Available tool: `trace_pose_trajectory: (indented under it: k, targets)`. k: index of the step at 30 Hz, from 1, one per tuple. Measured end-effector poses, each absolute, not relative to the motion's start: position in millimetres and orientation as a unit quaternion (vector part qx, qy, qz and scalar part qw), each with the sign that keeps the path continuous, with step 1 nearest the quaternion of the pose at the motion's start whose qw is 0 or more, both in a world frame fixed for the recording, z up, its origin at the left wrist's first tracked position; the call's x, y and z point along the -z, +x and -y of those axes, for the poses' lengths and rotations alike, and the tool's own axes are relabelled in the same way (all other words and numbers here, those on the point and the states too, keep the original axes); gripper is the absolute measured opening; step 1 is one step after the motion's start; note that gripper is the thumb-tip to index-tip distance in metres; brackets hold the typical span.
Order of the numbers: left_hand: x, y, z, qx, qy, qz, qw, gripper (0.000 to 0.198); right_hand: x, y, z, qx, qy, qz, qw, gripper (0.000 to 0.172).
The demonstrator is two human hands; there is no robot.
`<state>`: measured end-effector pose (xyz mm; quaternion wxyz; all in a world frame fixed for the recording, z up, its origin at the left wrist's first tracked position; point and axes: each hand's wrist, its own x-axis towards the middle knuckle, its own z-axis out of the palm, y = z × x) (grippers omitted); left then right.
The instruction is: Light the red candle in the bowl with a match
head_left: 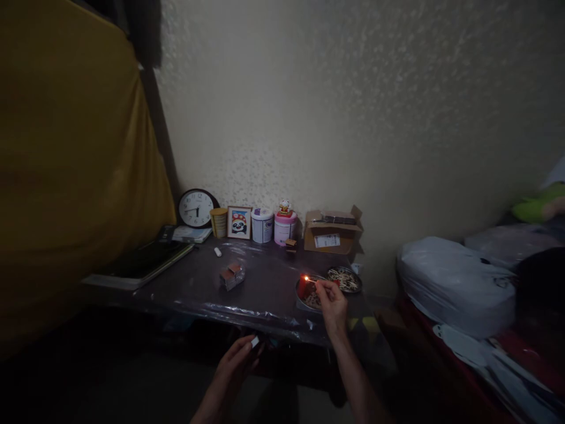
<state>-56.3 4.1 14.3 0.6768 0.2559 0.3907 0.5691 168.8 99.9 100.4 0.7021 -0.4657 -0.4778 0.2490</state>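
My right hand point(332, 303) pinches a burning match point(311, 281) between thumb and fingers. Its bright flame is beside the top of a red candle point(302, 287); whether they touch I cannot tell. The candle stands on a round dish point(298, 302) that holds small pale bits, partly hidden by my hand. Behind my right hand, a second dark dish point(359, 287) is full of matchsticks point(343, 278). My left hand point(233, 360), low in front of the table edge, is closed around a small matchbox point(255, 341); only its white end shows.
On the dark, plastic-covered table point(265, 288) lie a wrapped stack of small boxes point(232, 277) and a white object point(218, 252). Along the wall stand a clock point(196, 208), yellow cup point(219, 224), panda picture point(239, 223), two tubs point(262, 227) and a cardboard box point(327, 238). White bags point(454, 285) are at right.
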Motion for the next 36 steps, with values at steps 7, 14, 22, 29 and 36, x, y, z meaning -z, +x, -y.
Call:
trace_pose_trajectory:
  k: [7,14,22,29,36]
  targets:
    - [-18,-56,-2,-0.569,0.262,-0.391,0.675,0.029,-104,168,-107,-0.245,-0.473,0.479,0.698,0.027]
    - [-22,-55,-2,-0.566,0.239,-0.411,0.673,0.035,-104,166,-114,-0.246,-0.48,0.471,0.699,0.028]
    - [-19,-56,-4,-0.565,0.24,-0.422,0.667,0.038,-102,163,-120,-0.239,-0.477,0.472,0.702,0.027]
    - [-22,-54,-3,-0.571,0.227,-0.412,0.673,0.035,-100,163,-125,-0.23,-0.481,0.472,0.702,0.026]
    - [-11,-57,-11,-0.569,0.217,-0.427,0.668,0.044,-100,161,-126,-0.228,-0.481,0.479,0.698,0.027]
